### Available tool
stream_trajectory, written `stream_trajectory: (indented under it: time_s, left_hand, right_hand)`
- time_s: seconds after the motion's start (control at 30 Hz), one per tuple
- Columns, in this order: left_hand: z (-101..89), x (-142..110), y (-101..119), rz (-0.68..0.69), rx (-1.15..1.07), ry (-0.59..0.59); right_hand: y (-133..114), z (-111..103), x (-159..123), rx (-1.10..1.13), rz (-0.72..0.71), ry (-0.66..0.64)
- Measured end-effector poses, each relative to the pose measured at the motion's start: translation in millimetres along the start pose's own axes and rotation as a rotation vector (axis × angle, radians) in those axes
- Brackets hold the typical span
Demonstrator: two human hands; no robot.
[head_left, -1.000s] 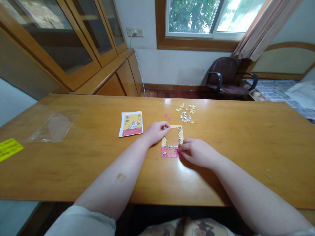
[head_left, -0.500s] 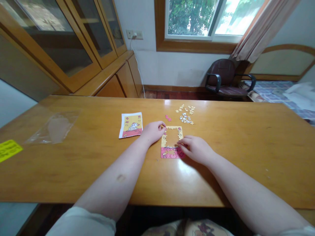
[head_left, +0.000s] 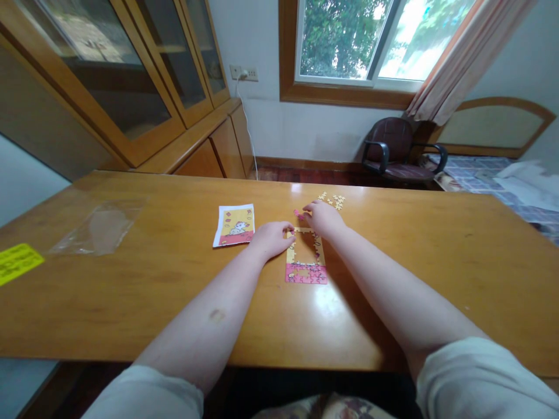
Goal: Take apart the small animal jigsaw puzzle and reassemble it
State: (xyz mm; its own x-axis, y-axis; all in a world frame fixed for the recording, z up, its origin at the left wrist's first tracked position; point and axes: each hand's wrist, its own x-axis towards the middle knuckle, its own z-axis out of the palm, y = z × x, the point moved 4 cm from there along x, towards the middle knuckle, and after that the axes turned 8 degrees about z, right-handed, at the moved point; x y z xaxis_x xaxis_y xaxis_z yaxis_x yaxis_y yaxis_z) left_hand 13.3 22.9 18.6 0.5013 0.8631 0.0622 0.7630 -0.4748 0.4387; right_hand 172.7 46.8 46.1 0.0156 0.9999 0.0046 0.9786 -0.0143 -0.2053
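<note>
A partly assembled jigsaw puzzle (head_left: pixel 306 274) lies on the table, a yellow frame of pieces above a pink strip. Its large middle opening shows bare wood, and a smaller gap sits in the pink part. My left hand (head_left: pixel 271 240) rests at the puzzle's upper left edge, fingers bent and thumb apart, with nothing visible in it. Beyond the top edge, my right hand (head_left: pixel 326 220) reaches over loose pink puzzle pieces (head_left: pixel 297 214), its fingers apart. That hand hides the white-patterned loose pieces. Loose yellow pieces (head_left: pixel 338 202) show behind it.
The printed reference picture (head_left: pixel 236 226) lies left of the puzzle. Farther left are a clear plastic bag (head_left: pixel 98 228) and a yellow label (head_left: pixel 20 263). Behind the wooden table (head_left: pixel 174 314) stand a cabinet (head_left: pixel 205 151) and an office chair (head_left: pixel 393 148).
My right hand has left the puzzle's lower right side and moved up and away to the loose pink pieces. My left hand stays near the upper left edge. The view has tilted slightly.
</note>
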Motion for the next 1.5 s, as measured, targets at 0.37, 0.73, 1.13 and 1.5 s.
stream_trajectory:
  time_s: [0.37, 0.73, 1.13, 1.5]
  left_hand:
    - [1.2, 0.2, 0.3, 0.006, 0.008, -0.007]
    - [2.7, 0.9, -0.1, 0.023, 0.018, -0.009]
    - [3.7, 1.5, -1.5, 0.008, 0.005, -0.013]
    - [2.6, 1.1, -3.1, -0.006, 0.017, -0.025]
  right_hand:
    - [-25.8, 28.4, 35.9, -0.003, 0.025, -0.100]
    - [-28.9, 36.5, 38.4, 0.152, -0.043, -0.061]
    - [-8.1, -2.3, -85.3, 0.677, 0.009, -0.059]
    - [-12.8, 24.8, -114.5, 0.400, -0.184, -0.172]
